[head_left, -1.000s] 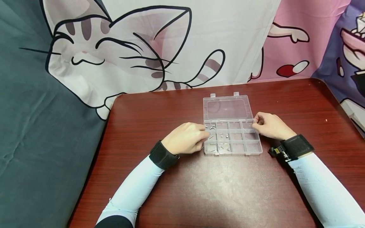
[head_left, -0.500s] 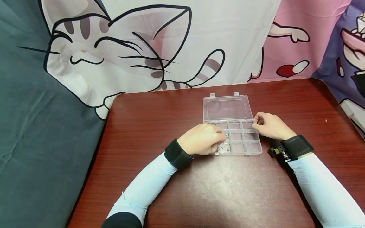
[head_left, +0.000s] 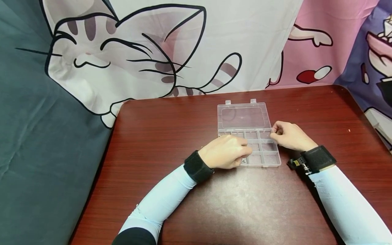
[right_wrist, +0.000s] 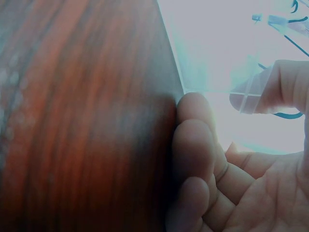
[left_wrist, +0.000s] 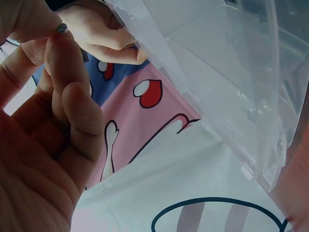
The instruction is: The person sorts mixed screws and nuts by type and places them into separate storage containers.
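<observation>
A clear plastic compartment box (head_left: 272, 158) lies with its lid (head_left: 243, 116) folded back on the table. Over its left and middle compartments is the left hand (head_left: 226, 151); in the left wrist view that hand (left_wrist: 53, 116) pinches a small shiny metal piece (left_wrist: 62, 28) between thumb and finger. The right hand (head_left: 292, 136) grips the box's right edge, and the right wrist view has its fingers (right_wrist: 193, 150) along the box's outer side with the thumb over the wall. Most of the small metal parts in the compartments are hidden under the left hand in the head view.
The brown table (head_left: 171, 115) extends around the box. Behind it hangs a printed cloth (head_left: 257, 34) with cartoon figures, and a grey-green cloth (head_left: 27, 143) covers the left side. A tiny pale speck (head_left: 349, 130) lies on the table at the right.
The left hand has moved rightward across the box, from its left edge to above the middle compartments. The right hand stays at the right edge, and the box has barely shifted.
</observation>
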A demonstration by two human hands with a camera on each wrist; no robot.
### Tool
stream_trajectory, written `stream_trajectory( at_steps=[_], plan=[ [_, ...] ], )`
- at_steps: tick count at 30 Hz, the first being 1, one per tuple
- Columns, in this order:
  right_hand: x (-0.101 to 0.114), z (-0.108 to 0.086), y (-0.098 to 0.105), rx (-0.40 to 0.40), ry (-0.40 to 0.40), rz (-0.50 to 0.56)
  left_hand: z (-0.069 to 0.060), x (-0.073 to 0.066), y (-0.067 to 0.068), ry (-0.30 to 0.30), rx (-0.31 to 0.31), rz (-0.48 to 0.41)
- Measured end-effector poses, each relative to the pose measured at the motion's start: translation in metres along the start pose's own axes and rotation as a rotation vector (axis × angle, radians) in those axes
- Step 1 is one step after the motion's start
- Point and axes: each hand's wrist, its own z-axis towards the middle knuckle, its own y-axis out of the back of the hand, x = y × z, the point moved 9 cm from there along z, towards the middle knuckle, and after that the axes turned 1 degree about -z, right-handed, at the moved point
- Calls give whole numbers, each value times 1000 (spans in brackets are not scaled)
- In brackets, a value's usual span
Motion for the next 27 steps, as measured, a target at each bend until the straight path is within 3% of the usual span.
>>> stream_trajectory(
  at_steps=[19, 27],
  plan=[
    [-1, 0, 0, -10, 3, -4, 0, 1, 0, 5, 19, -14],
    [-2, 1, -2, 7, -11, 2, -8, 11, -12, 208, 160, -45]
  ],
)
